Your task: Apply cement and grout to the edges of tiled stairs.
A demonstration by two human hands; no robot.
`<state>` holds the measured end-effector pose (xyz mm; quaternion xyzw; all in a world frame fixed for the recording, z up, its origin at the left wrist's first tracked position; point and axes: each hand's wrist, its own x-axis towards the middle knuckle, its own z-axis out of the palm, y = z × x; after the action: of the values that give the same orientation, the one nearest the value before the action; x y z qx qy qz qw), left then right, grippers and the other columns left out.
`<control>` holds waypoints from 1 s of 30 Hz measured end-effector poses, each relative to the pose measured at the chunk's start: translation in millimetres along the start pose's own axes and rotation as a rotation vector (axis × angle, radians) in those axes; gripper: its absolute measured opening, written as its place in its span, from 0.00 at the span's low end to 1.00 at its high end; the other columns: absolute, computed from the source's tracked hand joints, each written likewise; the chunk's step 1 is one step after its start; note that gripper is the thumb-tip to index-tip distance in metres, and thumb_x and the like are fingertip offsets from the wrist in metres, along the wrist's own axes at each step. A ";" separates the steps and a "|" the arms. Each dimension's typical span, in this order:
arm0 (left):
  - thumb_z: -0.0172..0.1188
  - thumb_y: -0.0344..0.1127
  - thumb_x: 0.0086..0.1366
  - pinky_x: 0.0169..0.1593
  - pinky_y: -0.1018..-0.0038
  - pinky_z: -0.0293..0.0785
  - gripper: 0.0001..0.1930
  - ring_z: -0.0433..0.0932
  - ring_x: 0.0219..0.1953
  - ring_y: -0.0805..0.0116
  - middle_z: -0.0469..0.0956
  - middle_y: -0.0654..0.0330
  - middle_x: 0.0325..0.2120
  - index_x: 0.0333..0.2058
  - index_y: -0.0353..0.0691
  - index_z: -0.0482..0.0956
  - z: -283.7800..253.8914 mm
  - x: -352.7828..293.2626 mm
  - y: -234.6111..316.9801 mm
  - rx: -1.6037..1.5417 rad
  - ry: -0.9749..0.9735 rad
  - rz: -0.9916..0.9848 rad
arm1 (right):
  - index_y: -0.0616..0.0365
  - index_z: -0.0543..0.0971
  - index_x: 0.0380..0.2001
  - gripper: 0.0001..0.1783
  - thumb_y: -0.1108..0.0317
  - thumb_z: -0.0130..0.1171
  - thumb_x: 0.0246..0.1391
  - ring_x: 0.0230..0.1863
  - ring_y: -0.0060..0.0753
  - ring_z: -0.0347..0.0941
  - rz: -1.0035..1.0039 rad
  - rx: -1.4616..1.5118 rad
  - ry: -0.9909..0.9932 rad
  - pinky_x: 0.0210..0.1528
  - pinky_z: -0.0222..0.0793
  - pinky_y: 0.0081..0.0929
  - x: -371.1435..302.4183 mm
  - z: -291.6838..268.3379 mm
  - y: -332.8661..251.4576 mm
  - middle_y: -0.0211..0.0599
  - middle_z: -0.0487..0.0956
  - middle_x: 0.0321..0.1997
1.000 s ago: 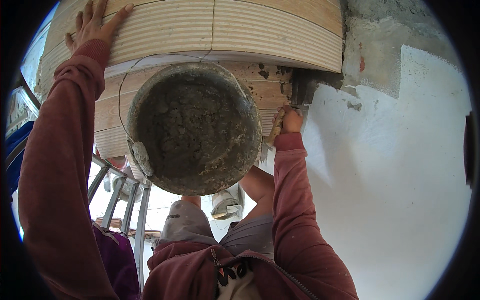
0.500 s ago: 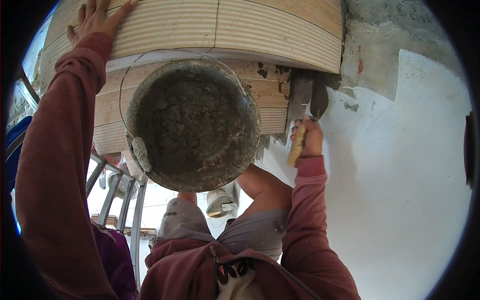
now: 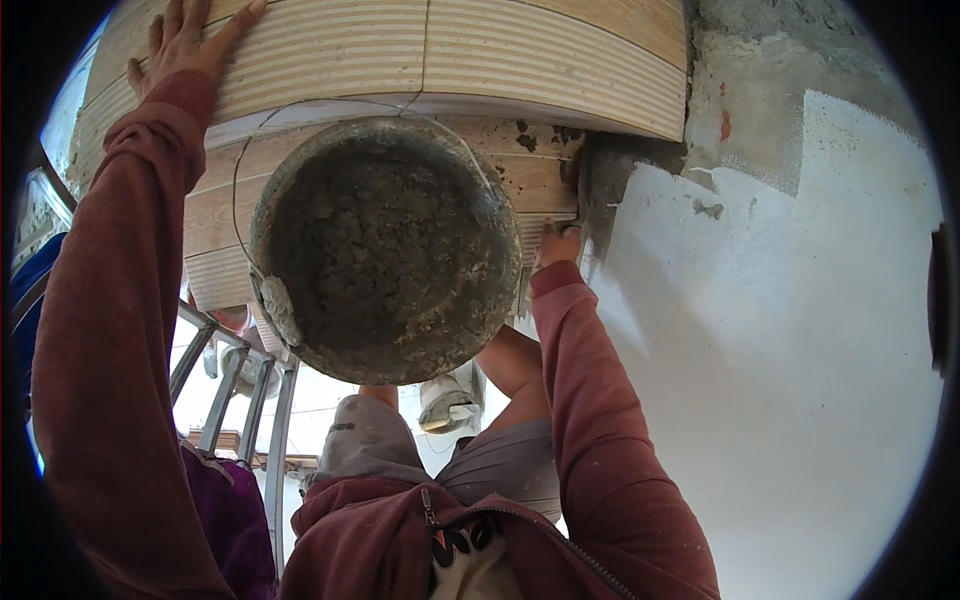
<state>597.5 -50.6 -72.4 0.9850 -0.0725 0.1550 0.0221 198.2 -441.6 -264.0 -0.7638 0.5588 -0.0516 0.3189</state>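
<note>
My left hand (image 3: 190,45) lies flat with fingers spread on the upper tiled step (image 3: 330,55), which has a ribbed edge. At the right end of the lower step (image 3: 545,185), my right hand (image 3: 556,246) is closed around the trowel, close to the wall corner. The trowel is turned so that its wooden handle is hidden and its blade hardly shows. Damp grey mortar (image 3: 607,180) covers the wall strip beside that hand. A round bucket (image 3: 385,250) caked in cement, with grey mix inside and a thin wire handle, stands on the lower step between my arms.
White painted wall (image 3: 780,330) fills the right side, with bare grey cement (image 3: 750,90) above it. A metal railing (image 3: 225,385) runs at lower left beside a purple cloth (image 3: 228,515). Below the bucket, a smaller container (image 3: 447,403) stands lower down.
My right hand has moved left from the white wall to the step's end, and the trowel has turned from showing its broad blade to being mostly hidden. My left hand stays put.
</note>
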 end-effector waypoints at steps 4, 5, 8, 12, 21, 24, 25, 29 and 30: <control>0.41 0.73 0.44 0.58 0.49 0.32 0.39 0.41 0.62 0.62 0.46 0.63 0.59 0.56 0.68 0.52 4.4 -0.2 3.5 -0.008 -0.011 0.005 | 0.57 0.58 0.27 0.16 0.67 0.56 0.45 0.08 0.29 0.60 0.033 0.109 0.039 0.07 0.54 0.30 11.0 6.1 2.3 0.37 0.66 0.14; 0.41 0.73 0.44 0.58 0.49 0.32 0.39 0.41 0.62 0.62 0.46 0.63 0.59 0.56 0.68 0.52 6.1 -1.4 -0.2 0.005 -0.014 0.007 | 0.57 0.58 0.26 0.16 0.68 0.56 0.45 0.08 0.29 0.60 0.075 0.184 0.004 0.07 0.54 0.29 2.7 4.7 -13.4 0.37 0.66 0.14; 0.41 0.73 0.44 0.57 0.48 0.32 0.39 0.41 0.62 0.61 0.47 0.63 0.59 0.56 0.68 0.52 -1.3 0.5 -14.8 0.029 -0.018 0.015 | 0.60 0.60 0.28 0.15 0.68 0.56 0.44 0.12 0.31 0.63 0.210 0.292 -0.115 0.10 0.58 0.30 -33.9 -14.8 -86.8 0.39 0.68 0.17; 0.41 0.73 0.43 0.57 0.48 0.32 0.40 0.41 0.62 0.61 0.47 0.63 0.59 0.56 0.68 0.52 6.6 1.5 -9.4 0.015 0.014 0.021 | 0.60 0.62 0.29 0.13 0.69 0.55 0.43 0.11 0.28 0.62 0.262 0.449 -0.193 0.08 0.56 0.26 -37.7 -49.7 -120.4 0.39 0.69 0.19; 0.40 0.74 0.43 0.57 0.47 0.33 0.40 0.41 0.62 0.61 0.45 0.64 0.60 0.56 0.69 0.51 8.5 0.3 -7.3 0.012 0.019 0.016 | 0.61 0.65 0.26 0.10 0.68 0.52 0.47 0.12 0.29 0.64 0.344 0.582 -0.318 0.11 0.61 0.25 -49.2 -116.3 -164.6 0.37 0.69 0.19; 0.40 0.74 0.43 0.57 0.47 0.33 0.40 0.41 0.62 0.61 0.46 0.64 0.60 0.56 0.69 0.51 7.1 1.9 -7.4 0.007 0.023 0.023 | 0.61 0.66 0.25 0.10 0.65 0.50 0.49 0.14 0.29 0.64 0.402 0.649 -0.375 0.13 0.62 0.24 -49.9 -145.1 -179.8 0.36 0.70 0.21; 0.41 0.74 0.43 0.57 0.47 0.33 0.40 0.41 0.62 0.60 0.46 0.64 0.60 0.56 0.69 0.51 7.8 2.2 -8.2 0.012 0.029 0.028 | 0.61 0.66 0.25 0.11 0.64 0.50 0.50 0.15 0.28 0.65 0.433 0.693 -0.395 0.14 0.62 0.24 -51.7 -152.1 -184.1 0.36 0.70 0.21; 0.41 0.73 0.43 0.57 0.47 0.33 0.40 0.41 0.62 0.61 0.46 0.64 0.60 0.56 0.69 0.51 10.4 0.9 -10.1 0.019 0.040 0.011 | 0.59 0.64 0.28 0.10 0.63 0.49 0.50 0.16 0.27 0.64 0.257 0.704 -0.312 0.15 0.63 0.23 -89.5 -167.6 -190.7 0.35 0.68 0.22; 0.41 0.73 0.44 0.57 0.48 0.33 0.39 0.41 0.62 0.61 0.46 0.64 0.60 0.56 0.69 0.51 10.4 1.2 -10.6 0.023 0.041 0.009 | 0.56 0.63 0.30 0.09 0.63 0.47 0.51 0.15 0.26 0.64 0.189 0.693 -0.307 0.15 0.63 0.22 -98.5 -169.0 -188.1 0.34 0.68 0.21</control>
<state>603.3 -41.0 -82.1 0.9815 -0.0749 0.1760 0.0116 242.6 -394.5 -0.4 -0.5550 0.5218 -0.0927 0.6412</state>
